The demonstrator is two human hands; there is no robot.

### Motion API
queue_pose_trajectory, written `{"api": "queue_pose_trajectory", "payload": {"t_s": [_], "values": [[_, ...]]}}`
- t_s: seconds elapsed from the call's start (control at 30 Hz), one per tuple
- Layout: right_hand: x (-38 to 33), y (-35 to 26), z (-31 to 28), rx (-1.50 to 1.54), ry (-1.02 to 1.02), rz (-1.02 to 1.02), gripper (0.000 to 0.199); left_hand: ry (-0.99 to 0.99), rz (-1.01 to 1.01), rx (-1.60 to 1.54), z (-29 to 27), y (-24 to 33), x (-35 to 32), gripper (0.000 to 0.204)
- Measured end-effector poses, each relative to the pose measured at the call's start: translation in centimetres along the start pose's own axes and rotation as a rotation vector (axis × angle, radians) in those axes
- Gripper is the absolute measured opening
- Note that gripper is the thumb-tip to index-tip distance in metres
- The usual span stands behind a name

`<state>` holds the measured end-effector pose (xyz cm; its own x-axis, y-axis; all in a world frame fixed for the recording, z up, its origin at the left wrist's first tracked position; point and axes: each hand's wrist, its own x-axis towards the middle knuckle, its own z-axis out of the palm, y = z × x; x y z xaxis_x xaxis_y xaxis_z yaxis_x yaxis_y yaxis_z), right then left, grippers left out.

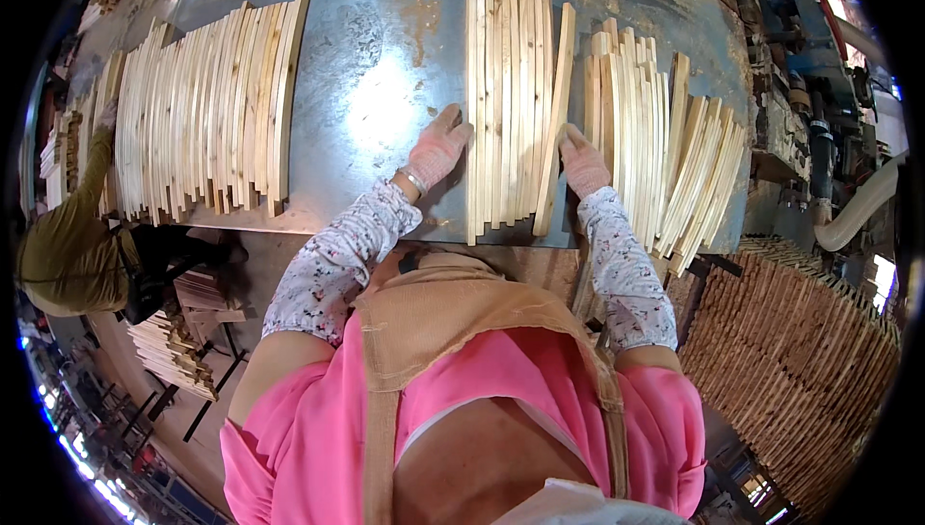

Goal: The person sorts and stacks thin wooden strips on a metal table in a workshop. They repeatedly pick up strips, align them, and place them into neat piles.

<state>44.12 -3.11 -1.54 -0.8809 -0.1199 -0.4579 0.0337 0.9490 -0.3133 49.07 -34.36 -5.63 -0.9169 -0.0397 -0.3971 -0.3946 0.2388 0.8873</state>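
A row of pale wooden strips point(503, 101) lies side by side on the metal table point(352, 154) in front of me. My left hand point(440, 149), in a pinkish glove, rests against the row's left edge with its fingers stretched out. At the right of the row, one separate strip point(554, 130) leans slightly, with a narrow gap to the others. My gloved right hand point(584, 163) has its fingers closed at this strip's right side; its fingertips are partly hidden. Floral sleeves cover both my forearms.
More wooden strips point(631, 111) lie to the right, some slanted. A wide row of strips point(207, 106) is at the left, beside another person point(72, 250) reaching to the table. A large stack of wood point(795, 361) stands at lower right, machinery point(785, 91) beyond.
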Motion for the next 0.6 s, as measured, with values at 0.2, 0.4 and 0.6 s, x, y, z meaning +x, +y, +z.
{"api": "queue_pose_trajectory", "payload": {"t_s": [0.2,0.4,0.6], "values": [[-3.0,-3.2,-0.5,0.138,-0.14,0.261,0.076,-0.165,-0.015,0.143,0.9,2.8,1.3,0.076],[-5.0,-2.2,-4.1,-0.271,-0.55,0.232,0.075,-0.22,-0.068,0.17,3.2,4.7,0.7,0.079],[-4.7,-1.7,-9.6,-0.498,-0.695,0.158,0.073,-0.196,-0.115,0.301,6.9,7.7,0.6,0.086]]}}
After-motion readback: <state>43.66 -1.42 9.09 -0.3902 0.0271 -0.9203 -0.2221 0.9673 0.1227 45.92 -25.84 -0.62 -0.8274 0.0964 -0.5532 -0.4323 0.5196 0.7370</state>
